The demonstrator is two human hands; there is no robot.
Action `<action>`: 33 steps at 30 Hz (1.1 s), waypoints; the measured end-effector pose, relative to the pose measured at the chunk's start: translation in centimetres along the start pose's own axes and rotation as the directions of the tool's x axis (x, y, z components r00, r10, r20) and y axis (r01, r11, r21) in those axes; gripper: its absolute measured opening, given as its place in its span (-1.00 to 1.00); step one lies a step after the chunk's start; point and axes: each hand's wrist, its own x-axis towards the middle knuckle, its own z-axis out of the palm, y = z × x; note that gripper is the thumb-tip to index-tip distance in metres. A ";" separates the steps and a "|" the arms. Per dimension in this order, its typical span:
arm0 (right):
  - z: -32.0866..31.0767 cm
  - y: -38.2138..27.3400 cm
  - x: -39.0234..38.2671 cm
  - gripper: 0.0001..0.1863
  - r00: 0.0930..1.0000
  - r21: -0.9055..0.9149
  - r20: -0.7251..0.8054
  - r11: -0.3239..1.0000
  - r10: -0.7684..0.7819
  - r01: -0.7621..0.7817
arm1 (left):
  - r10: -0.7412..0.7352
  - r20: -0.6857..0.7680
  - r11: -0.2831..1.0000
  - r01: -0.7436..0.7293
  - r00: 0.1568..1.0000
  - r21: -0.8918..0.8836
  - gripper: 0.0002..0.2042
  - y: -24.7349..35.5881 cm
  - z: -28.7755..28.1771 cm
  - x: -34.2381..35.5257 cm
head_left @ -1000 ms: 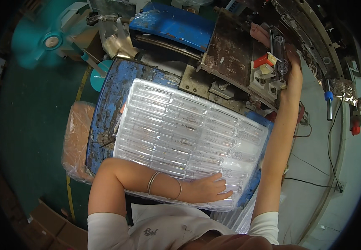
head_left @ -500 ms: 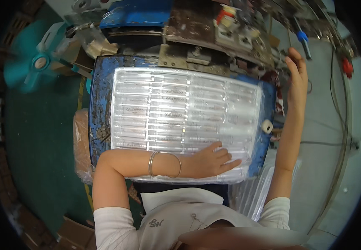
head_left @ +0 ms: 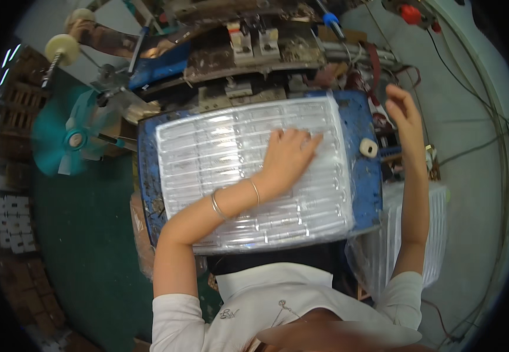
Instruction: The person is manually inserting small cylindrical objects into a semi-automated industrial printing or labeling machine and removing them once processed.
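Observation:
Lying on a worn blue machine table (head_left: 364, 188) is a wide, flat clear-plastic tray (head_left: 207, 202) with rows of long narrow compartments. Clear film appears to wrap it and reflects the light. My left hand (head_left: 289, 154) rests on the tray right of its middle, fingers spread, two thin metal bangles (head_left: 218, 205) around the forearm. My right hand (head_left: 405, 111) is raised beyond the table's right edge, fingers loosely bent, nothing seen in it. What lies inside the compartments is hard to make out through the glare.
Machine parts with a metal block (head_left: 237, 88) stand along the table's far side. A white oval fitting (head_left: 368, 148) sits at the table's right. More stacked clear trays (head_left: 424, 234) lie at the lower right. A turquoise fan (head_left: 73, 139) stands at the left.
My left hand has moved away from the tray's near edge toward its far side. The camera view has shifted, and the tray appears tilted differently. My right hand stays raised.

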 end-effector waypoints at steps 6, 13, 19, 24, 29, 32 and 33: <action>3.2 0.2 0.2 -0.71 0.988 0.136 0.139 0.990 -0.062 0.043 | 0.076 0.209 0.993 -0.094 0.975 0.078 -0.64 1.2 1.2 -3.2; 4.7 -0.5 0.4 -0.68 0.976 0.194 0.211 0.981 -0.057 0.015 | 0.154 -0.010 0.987 -0.153 0.988 0.046 -0.70 1.0 -2.6 -1.8; 8.5 -0.5 -0.6 -0.57 0.845 0.350 0.535 0.910 0.003 -0.224 | -0.512 -0.229 0.726 0.274 0.828 -0.631 -0.71 -0.8 -4.7 0.1; 10.8 -1.8 0.1 -0.52 0.802 0.429 0.570 0.897 -0.176 -0.108 | -0.357 -0.182 0.833 0.224 0.916 -0.506 -0.68 -1.5 -4.7 0.0; 9.8 -1.1 3.7 -0.61 0.918 0.415 0.394 0.884 0.038 -0.215 | -0.132 -0.421 0.980 0.183 0.897 0.084 -0.57 -3.7 -7.0 3.3; 8.3 -0.8 6.0 -0.59 0.942 0.398 0.323 0.889 0.093 -0.224 | -0.064 -0.546 0.946 0.225 0.835 0.234 -0.58 -5.2 -7.8 7.7; 8.2 -1.1 6.3 -0.58 0.971 0.409 0.219 0.895 0.095 -0.180 | -0.071 -0.547 0.948 0.228 0.834 0.224 -0.58 -6.1 -7.6 9.1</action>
